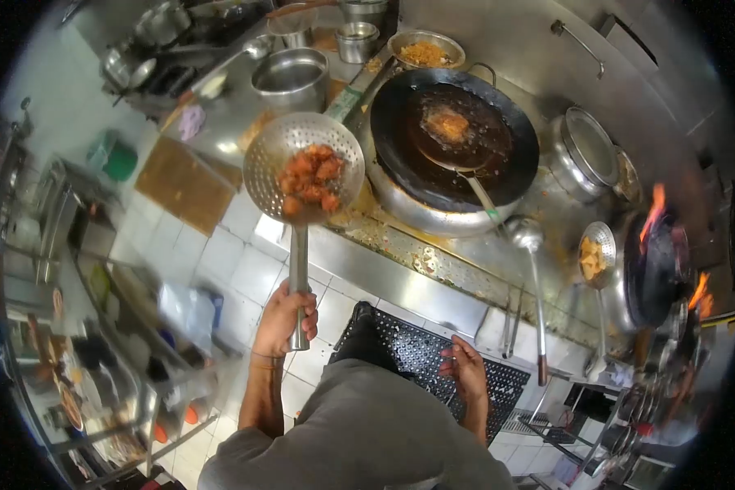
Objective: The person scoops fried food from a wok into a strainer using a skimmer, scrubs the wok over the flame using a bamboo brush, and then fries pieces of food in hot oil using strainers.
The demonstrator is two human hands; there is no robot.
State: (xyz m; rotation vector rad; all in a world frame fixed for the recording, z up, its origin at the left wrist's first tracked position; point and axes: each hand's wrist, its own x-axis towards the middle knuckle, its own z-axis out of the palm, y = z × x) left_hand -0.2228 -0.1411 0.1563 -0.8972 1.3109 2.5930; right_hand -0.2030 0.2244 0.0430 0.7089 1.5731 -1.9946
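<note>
My left hand [284,317] is closed round the metal handle of a large perforated skimmer [263,155]. In its bowl lie several reddish-brown fried pieces [312,175]. My right hand [465,366] hangs low near the stove's front edge, fingers loosely bent and apart, with nothing seen in it. Ahead of me a black wok [392,106] holds dark bubbling oil. A round wire strainer [475,189] rests in that wok, with one browned fried piece [449,124] over it.
A ladle [527,237] and a smaller skimmer [594,237] with yellowish pieces lie to the right. Flames [653,214] rise around another dark wok [661,278] at far right. A steel pot [290,75] and a bowl of golden bits [425,54] stand behind. A black perforated mat [408,343] covers the floor.
</note>
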